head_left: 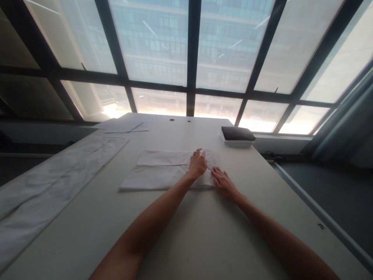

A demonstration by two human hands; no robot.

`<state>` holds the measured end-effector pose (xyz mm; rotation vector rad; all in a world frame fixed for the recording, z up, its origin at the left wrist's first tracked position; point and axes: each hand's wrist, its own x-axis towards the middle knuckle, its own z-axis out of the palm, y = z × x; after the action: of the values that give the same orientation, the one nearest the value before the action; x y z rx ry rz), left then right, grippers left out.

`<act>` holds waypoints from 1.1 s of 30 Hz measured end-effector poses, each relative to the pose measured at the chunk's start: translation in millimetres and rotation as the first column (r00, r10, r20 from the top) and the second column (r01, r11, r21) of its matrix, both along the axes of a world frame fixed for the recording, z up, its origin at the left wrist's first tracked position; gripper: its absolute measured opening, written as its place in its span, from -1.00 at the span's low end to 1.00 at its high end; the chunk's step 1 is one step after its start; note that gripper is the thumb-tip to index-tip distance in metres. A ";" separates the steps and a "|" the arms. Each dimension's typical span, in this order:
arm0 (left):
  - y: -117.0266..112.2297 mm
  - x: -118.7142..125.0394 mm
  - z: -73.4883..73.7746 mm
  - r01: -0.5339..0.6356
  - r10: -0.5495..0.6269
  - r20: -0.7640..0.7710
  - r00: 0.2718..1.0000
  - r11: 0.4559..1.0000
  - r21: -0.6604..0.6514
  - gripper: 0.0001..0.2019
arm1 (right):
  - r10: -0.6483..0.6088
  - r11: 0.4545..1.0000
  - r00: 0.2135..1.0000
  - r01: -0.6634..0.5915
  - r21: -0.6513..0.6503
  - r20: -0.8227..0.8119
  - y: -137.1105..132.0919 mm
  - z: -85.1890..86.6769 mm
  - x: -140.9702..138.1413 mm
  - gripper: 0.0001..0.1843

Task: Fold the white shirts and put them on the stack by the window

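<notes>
A white folded cloth [163, 175], perhaps a garment, lies flat on the white table [189, 233] in front of me. A crease runs along its length. My left hand [198, 162] is on top of the cloth towards its right end, fingers apart and slightly bent. Just to the right, my right hand [223, 182] lies with outstretched fingers on the cloth's right edge. The cloth under both hands is partly hidden.
A long white cloth [58, 175] stretches along the table's left side. White paper sheets [125, 126] lie at the far left. A neat stack of folded cloths [238, 136], black on top and white below, sits at the far right. Windows [192, 46] rise behind.
</notes>
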<state>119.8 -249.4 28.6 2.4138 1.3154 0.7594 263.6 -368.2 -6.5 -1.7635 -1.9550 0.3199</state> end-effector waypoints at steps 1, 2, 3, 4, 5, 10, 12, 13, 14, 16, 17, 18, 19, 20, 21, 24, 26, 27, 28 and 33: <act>-7.0 3.1 -2.7 0.057 -0.054 -0.064 0.997 0.997 0.044 -0.53 | -0.046 0.999 0.998 0.047 0.019 -0.046 2.4 0.2 1.2 -0.45; -14.1 6.4 -6.6 0.114 -0.103 -0.131 0.986 0.991 0.075 -0.52 | -0.104 0.993 0.990 0.108 0.041 -0.093 5.7 0.8 3.0 -0.45; -21.0 9.4 -11.3 0.156 -0.136 -0.188 0.973 0.983 0.092 -0.51 | -0.161 0.983 0.978 0.171 0.062 -0.134 10.1 1.6 5.4 -0.44; -27.4 11.9 -16.1 0.176 -0.150 -0.225 0.963 0.979 0.101 -0.48 | -0.203 0.973 0.965 0.218 0.082 -0.164 15.8 2.2 8.1 -0.43; -33.0 13.7 -20.6 0.181 -0.149 -0.247 0.957 0.977 0.110 -0.45 | -0.219 0.966 0.960 0.238 0.098 -0.177 23.0 2.6 10.9 -0.41; -48.9 11.8 -29.8 0.138 -0.097 -0.273 0.957 0.981 0.137 -0.41 | -0.067 0.996 0.996 0.071 0.056 -0.059 75.0 0.9 19.3 -0.39; -52.5 8.5 -30.0 0.120 -0.081 -0.277 0.957 0.984 0.128 -0.38 | -0.016 1.000 0.999 0.016 -0.011 0.037 97.8 -0.6 20.7 -0.40; -54.4 6.8 -30.4 0.115 -0.077 -0.278 0.957 0.986 0.121 -0.35 | -0.002 0.999 0.996 0.005 -0.037 0.088 108.4 -1.3 21.5 -0.40; -56.3 5.1 -31.0 0.110 -0.075 -0.278 0.958 0.987 0.113 -0.33 | 0.001 0.999 0.991 0.006 -0.052 0.134 118.2 -1.9 22.6 -0.41; -60.1 2.2 -32.3 0.102 -0.073 -0.279 0.958 0.991 0.090 -0.31 | -0.017 0.997 0.979 0.030 -0.065 0.202 135.1 -3.2 25.5 -0.40; -61.8 1.0 -32.7 0.101 -0.076 -0.280 0.957 0.992 0.075 -0.31 | -0.034 0.996 0.975 0.050 -0.069 0.221 142.1 -3.8 27.3 -0.40; -63.1 0.1 -32.9 0.100 -0.079 -0.281 0.956 0.993 0.060 -0.31 | -0.054 0.995 0.971 0.072 -0.072 0.233 148.1 -4.2 29.4 -0.40; -64.1 -0.6 -32.8 0.099 -0.082 -0.282 0.956 0.994 0.047 -0.31 | -0.077 0.992 0.968 0.097 -0.076 0.238 152.9 -4.3 31.6 -0.39; -64.8 -1.2 -32.4 0.098 -0.084 -0.283 0.955 0.994 0.037 -0.30 | -0.103 0.989 0.966 0.125 -0.082 0.238 156.7 -4.1 33.7 -0.38; -65.2 -1.7 -31.7 0.098 -0.085 -0.284 0.955 0.995 0.031 -0.30 | -0.132 0.984 0.963 0.155 -0.086 0.234 159.3 -3.3 35.5 -0.37; -65.8 -2.7 -28.8 0.100 -0.087 -0.293 0.952 0.995 0.027 -0.31 | -0.225 0.969 0.950 0.241 -0.052 0.216 158.8 2.6 36.8 -0.36; -65.8 -3.0 -27.3 0.103 -0.090 -0.301 0.949 0.994 0.027 -0.32 | -0.236 0.972 0.947 0.231 0.046 0.217 150.6 8.4 32.7 -0.37; -65.7 -3.0 -27.0 0.107 -0.093 -0.304 0.948 0.994 0.028 -0.34 | -0.194 0.980 0.954 0.176 0.097 0.229 143.7 10.8 29.4 -0.38; -65.4 -2.7 -27.0 0.110 -0.095 -0.306 0.947 0.994 0.030 -0.35 | -0.122 0.987 0.961 0.091 0.132 0.249 134.8 12.6 25.7 -0.40; -62.7 -1.1 -31.2 0.109 -0.092 -0.305 0.948 0.993 0.039 -0.32 | 0.199 0.975 0.942 -0.219 0.046 0.269 67.7 7.0 15.2 -0.39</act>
<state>118.7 -312.1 -2.6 2.7013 1.2762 0.4146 278.8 -300.5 0.5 -1.6211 -2.3174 0.0821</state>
